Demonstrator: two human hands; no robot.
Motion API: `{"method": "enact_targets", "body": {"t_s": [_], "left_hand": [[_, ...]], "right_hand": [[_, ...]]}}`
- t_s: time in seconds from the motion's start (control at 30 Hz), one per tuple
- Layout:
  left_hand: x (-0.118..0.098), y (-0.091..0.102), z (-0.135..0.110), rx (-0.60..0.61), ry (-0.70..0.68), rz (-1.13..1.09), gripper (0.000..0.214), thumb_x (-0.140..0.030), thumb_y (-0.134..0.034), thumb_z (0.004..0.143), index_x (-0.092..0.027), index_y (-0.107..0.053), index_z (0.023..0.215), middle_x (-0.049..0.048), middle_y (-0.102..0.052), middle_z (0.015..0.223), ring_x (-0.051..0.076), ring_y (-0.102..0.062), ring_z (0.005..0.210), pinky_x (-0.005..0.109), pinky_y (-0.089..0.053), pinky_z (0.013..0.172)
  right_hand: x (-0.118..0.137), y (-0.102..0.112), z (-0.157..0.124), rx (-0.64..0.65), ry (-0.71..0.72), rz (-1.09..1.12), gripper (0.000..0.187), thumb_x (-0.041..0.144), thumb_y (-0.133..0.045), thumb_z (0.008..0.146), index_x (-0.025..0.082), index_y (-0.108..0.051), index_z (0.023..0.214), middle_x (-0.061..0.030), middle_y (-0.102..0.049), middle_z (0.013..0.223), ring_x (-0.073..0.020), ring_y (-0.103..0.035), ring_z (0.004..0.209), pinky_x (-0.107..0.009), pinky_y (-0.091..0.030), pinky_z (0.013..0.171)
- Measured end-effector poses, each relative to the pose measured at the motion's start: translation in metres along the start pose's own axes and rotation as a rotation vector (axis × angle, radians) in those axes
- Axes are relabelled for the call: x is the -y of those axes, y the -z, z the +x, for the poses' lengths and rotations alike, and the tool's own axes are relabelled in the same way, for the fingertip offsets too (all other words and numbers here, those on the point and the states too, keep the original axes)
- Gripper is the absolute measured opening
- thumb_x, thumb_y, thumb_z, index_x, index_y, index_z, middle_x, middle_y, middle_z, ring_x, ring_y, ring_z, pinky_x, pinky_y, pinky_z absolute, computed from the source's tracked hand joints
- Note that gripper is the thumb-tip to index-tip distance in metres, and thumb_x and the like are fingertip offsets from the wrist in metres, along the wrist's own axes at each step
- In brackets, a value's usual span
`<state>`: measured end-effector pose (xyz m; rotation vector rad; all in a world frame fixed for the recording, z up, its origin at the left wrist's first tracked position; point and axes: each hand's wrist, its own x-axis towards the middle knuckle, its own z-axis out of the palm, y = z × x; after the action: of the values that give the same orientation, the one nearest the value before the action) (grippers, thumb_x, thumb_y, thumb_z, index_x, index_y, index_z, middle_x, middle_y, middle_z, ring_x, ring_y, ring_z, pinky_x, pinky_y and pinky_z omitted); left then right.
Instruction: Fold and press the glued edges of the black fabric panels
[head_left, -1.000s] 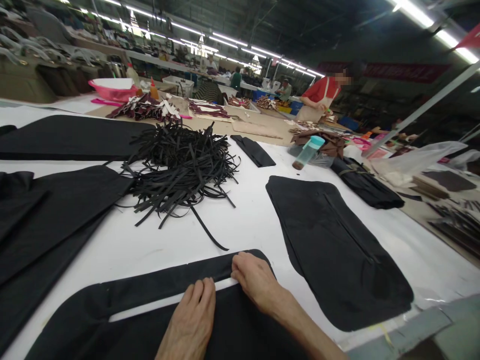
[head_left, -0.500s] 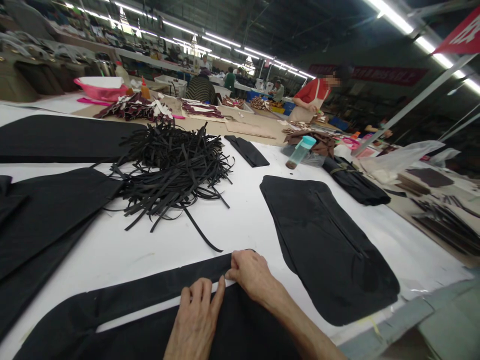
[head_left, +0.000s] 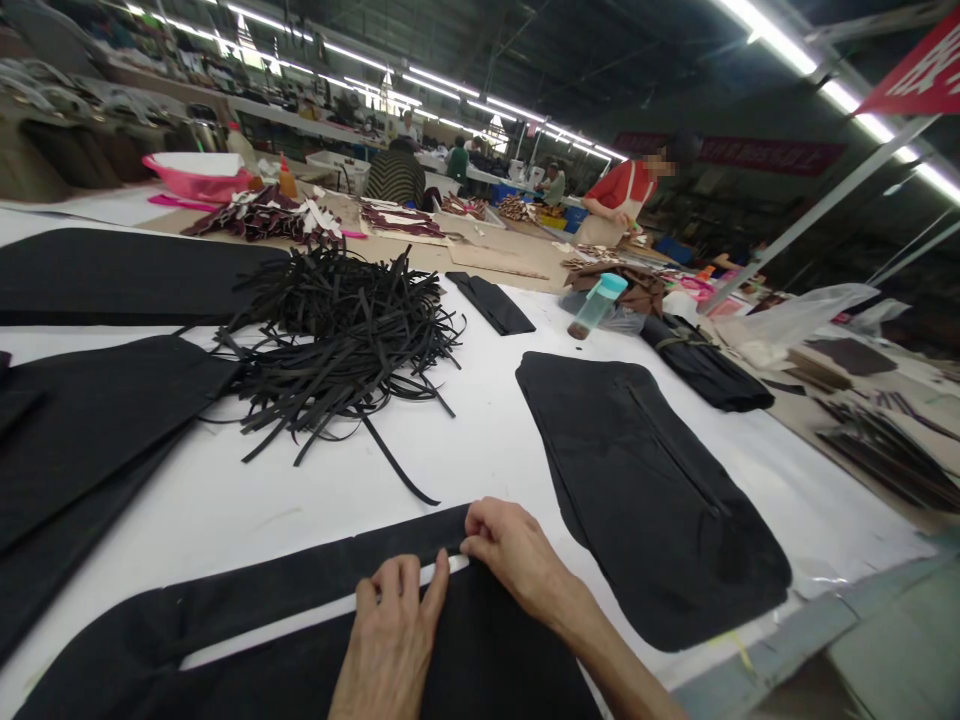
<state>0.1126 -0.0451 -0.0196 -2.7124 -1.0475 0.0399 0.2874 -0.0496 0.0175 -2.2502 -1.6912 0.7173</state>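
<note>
A black fabric panel (head_left: 247, 610) with a long slot cut in it lies at the near edge of the white table (head_left: 495, 450). My left hand (head_left: 394, 640) lies flat on the panel just below the slot, fingers stretched out. My right hand (head_left: 510, 555) pinches the fabric's edge at the slot's right end, fingers curled together. A heap of black strips (head_left: 337, 330) sits beyond the hands.
Another black panel (head_left: 645, 480) lies to the right, more black pieces (head_left: 90, 420) to the left. A teal-capped bottle (head_left: 596, 305) stands further back. A pink basin (head_left: 199, 175) is far left. A person in red (head_left: 626, 195) works at the back.
My left hand's fingers have spread and slid up toward the slot. My right hand's fingers have curled into a pinch at the fabric's edge. The view has shifted slightly.
</note>
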Motion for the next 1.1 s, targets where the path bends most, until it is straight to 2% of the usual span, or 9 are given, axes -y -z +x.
{"method": "enact_targets", "body": {"t_s": [0.1, 0.23, 0.4, 0.53, 0.63, 0.77, 0.87, 1.0, 1.1], "left_hand": [[0.0, 0.0, -0.001, -0.001, -0.002, 0.004, 0.047, -0.024, -0.051, 0.085, -0.031, -0.045, 0.131, 0.0105, -0.056, 0.091, 0.026, -0.049, 0.081, 0.038, -0.041, 0.066], [-0.001, 0.0, -0.001, -0.001, -0.013, 0.009, 0.048, -0.025, -0.05, 0.085, -0.031, -0.042, 0.132, 0.0116, -0.055, 0.091, 0.027, -0.05, 0.081, 0.038, -0.041, 0.067], [-0.004, 0.004, 0.008, 0.042, 0.006, 0.003, 0.051, -0.02, -0.045, 0.086, -0.041, -0.038, 0.132, 0.009, -0.056, 0.083, 0.027, -0.052, 0.071, 0.036, -0.039, 0.056], [-0.007, 0.008, 0.014, 0.069, 0.002, 0.044, 0.057, -0.011, -0.042, 0.084, -0.043, -0.038, 0.131, 0.0077, -0.056, 0.078, 0.027, -0.054, 0.066, 0.034, -0.037, 0.052], [-0.004, 0.007, 0.01, 0.035, -0.014, 0.036, 0.057, -0.011, -0.042, 0.082, -0.039, -0.04, 0.131, 0.0081, -0.058, 0.081, 0.027, -0.054, 0.069, 0.036, -0.04, 0.054], [0.011, -0.009, -0.007, -0.081, -0.027, -0.085, 0.049, -0.011, -0.049, 0.077, -0.025, -0.053, 0.124, 0.0085, -0.06, 0.093, 0.025, -0.053, 0.083, 0.037, -0.047, 0.069], [0.026, -0.027, -0.024, -0.144, -0.061, -0.084, 0.046, -0.009, -0.047, 0.075, -0.017, -0.057, 0.119, 0.0108, -0.061, 0.101, 0.025, -0.053, 0.091, 0.037, -0.048, 0.078], [0.047, -0.043, -0.042, -0.15, -0.058, -0.048, 0.044, -0.007, -0.045, 0.073, -0.013, -0.06, 0.114, 0.0119, -0.061, 0.11, 0.025, -0.053, 0.1, 0.036, -0.046, 0.088], [0.06, -0.048, -0.051, -0.23, -0.069, -0.054, 0.044, -0.006, -0.044, 0.072, -0.013, -0.06, 0.113, 0.0112, -0.062, 0.109, 0.025, -0.054, 0.101, 0.036, -0.047, 0.087]], "right_hand": [[0.002, -0.008, 0.001, 0.03, -0.016, -0.008, 0.007, 0.018, -0.062, 0.071, 0.021, -0.056, 0.067, 0.0046, -0.057, 0.071, -0.011, -0.049, 0.07, -0.021, -0.028, 0.06], [0.0, -0.009, 0.009, 0.055, -0.113, -0.024, 0.006, 0.018, -0.061, 0.07, 0.02, -0.058, 0.065, 0.0025, -0.059, 0.067, -0.0121, -0.05, 0.066, -0.023, -0.027, 0.057], [-0.001, -0.001, 0.017, 0.132, -0.144, -0.029, 0.004, 0.019, -0.066, 0.065, 0.02, -0.062, 0.064, 0.0027, -0.06, 0.062, -0.0124, -0.052, 0.062, -0.023, -0.028, 0.055], [0.0, -0.002, 0.016, 0.125, -0.139, -0.04, 0.002, 0.019, -0.062, 0.069, 0.021, -0.063, 0.067, 0.0023, -0.062, 0.065, -0.0126, -0.054, 0.065, -0.022, -0.028, 0.056], [0.0, -0.005, 0.013, 0.111, -0.146, -0.056, 0.003, 0.019, -0.061, 0.07, 0.021, -0.062, 0.068, 0.002, -0.061, 0.067, -0.0129, -0.053, 0.066, -0.023, -0.028, 0.056], [0.0, -0.006, 0.01, 0.101, -0.144, -0.072, 0.006, 0.02, -0.061, 0.072, 0.021, -0.061, 0.067, 0.0027, -0.061, 0.069, -0.0124, -0.052, 0.068, -0.023, -0.028, 0.057], [0.002, -0.005, 0.009, 0.085, -0.144, -0.075, 0.007, 0.02, -0.062, 0.072, 0.021, -0.059, 0.066, 0.0034, -0.061, 0.07, -0.0121, -0.052, 0.07, -0.022, -0.028, 0.058], [0.005, -0.005, 0.007, 0.067, -0.16, -0.09, 0.008, 0.019, -0.061, 0.072, 0.021, -0.057, 0.065, 0.0038, -0.06, 0.069, -0.0123, -0.053, 0.068, -0.023, -0.026, 0.056], [0.007, -0.008, 0.003, 0.036, -0.173, -0.13, 0.009, 0.016, -0.057, 0.074, 0.021, -0.056, 0.066, 0.0035, -0.059, 0.067, -0.0133, -0.052, 0.068, -0.024, -0.026, 0.057]]}}
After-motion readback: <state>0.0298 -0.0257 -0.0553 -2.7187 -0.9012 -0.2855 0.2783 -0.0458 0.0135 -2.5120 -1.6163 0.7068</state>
